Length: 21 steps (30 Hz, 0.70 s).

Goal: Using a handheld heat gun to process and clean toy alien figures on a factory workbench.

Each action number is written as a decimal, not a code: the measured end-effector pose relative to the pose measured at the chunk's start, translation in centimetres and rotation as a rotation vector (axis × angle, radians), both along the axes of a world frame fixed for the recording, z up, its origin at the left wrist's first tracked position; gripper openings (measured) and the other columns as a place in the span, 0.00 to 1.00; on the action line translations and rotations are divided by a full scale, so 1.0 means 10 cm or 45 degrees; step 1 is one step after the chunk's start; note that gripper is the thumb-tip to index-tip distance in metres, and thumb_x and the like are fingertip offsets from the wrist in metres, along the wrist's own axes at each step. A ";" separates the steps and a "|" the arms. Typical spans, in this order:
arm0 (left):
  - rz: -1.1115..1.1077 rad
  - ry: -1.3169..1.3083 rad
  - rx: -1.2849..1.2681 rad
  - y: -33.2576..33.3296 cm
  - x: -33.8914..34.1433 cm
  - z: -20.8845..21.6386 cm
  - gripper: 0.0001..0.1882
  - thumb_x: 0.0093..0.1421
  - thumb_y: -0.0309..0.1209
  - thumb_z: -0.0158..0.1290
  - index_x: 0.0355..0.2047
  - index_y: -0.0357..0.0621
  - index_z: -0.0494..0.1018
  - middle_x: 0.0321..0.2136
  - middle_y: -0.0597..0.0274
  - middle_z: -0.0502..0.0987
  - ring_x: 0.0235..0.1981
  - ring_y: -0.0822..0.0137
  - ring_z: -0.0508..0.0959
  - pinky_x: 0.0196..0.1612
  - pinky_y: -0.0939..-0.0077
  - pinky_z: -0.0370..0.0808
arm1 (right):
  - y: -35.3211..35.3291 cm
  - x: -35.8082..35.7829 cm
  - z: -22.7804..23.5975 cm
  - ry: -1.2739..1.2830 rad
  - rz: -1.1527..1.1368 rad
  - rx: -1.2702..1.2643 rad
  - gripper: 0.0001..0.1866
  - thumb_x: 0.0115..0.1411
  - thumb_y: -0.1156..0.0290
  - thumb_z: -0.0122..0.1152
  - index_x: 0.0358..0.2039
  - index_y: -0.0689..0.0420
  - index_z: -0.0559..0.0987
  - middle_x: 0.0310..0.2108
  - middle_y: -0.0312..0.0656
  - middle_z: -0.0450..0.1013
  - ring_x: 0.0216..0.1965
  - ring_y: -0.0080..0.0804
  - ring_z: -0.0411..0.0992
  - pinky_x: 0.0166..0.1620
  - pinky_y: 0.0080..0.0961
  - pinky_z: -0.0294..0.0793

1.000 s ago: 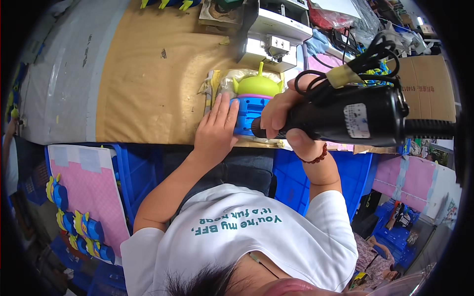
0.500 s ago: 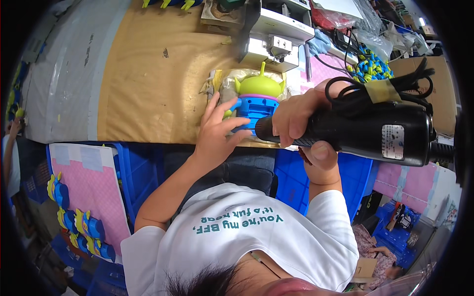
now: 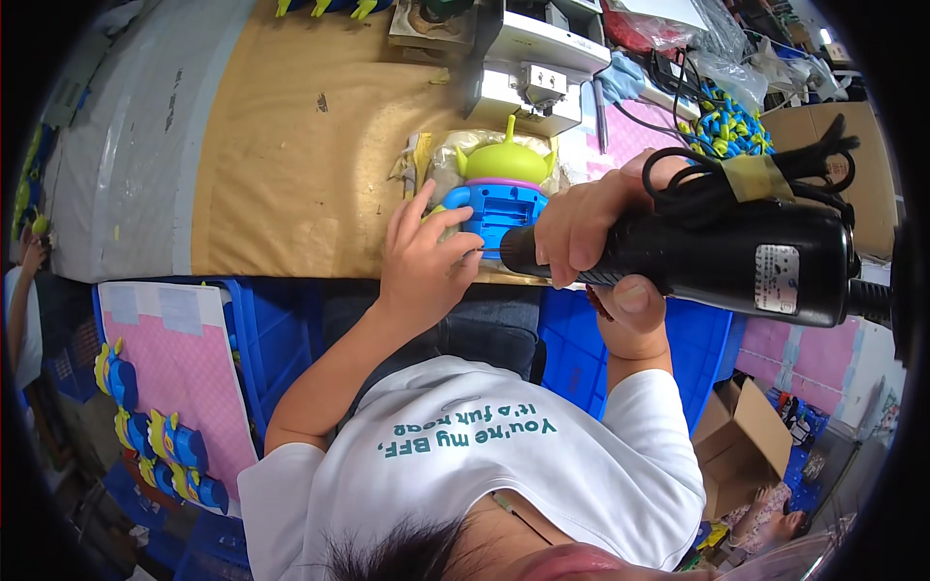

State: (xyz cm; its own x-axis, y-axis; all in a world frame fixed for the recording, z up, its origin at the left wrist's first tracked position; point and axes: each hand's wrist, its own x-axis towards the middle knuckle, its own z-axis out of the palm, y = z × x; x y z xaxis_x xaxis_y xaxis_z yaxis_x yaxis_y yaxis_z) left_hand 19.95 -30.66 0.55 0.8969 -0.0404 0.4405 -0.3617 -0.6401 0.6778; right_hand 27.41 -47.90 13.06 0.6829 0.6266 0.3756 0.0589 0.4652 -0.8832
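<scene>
A toy figure (image 3: pixel 503 210) with a lime-green, eared and antennaed head and a blue body lies on a plastic-covered pad at the table's near edge. Its open back compartment faces up. My right hand (image 3: pixel 610 232) is wrapped round a black electric screwdriver (image 3: pixel 717 257), whose nose points left at the lower part of the blue body. The thin bit shows only partly. My left hand (image 3: pixel 426 247) is at the toy's left side with fingers spread. Its index finger touches the blue body, and its thumb is beside the bit. Any screw there is too small to make out.
A white device (image 3: pixel 538 97) stands behind the toy. Blue-green small parts (image 3: pixel 727 121) are heaped at the back right. Several toy figures (image 3: pixel 174 445) lie on a pink board (image 3: pixel 174 358) at left. An open carton (image 3: pixel 741 441) and a co-worker's sleeve (image 3: pixel 760 513) show lower right.
My left fingers have drawn slightly left and down, and the toy sits a little further left. The screwdriver has barely moved. At lower right an open carton has appeared near the co-worker.
</scene>
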 end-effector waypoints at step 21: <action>0.024 -0.048 0.214 -0.04 0.01 0.13 0.09 0.47 0.26 0.62 0.26 0.48 0.72 0.40 0.62 0.76 0.59 0.42 0.69 0.58 0.34 0.60 | -0.02 0.01 -0.07 -0.079 0.046 -0.027 0.39 0.48 0.81 0.63 0.59 0.60 0.56 0.32 0.41 0.70 0.32 0.31 0.71 0.37 0.26 0.76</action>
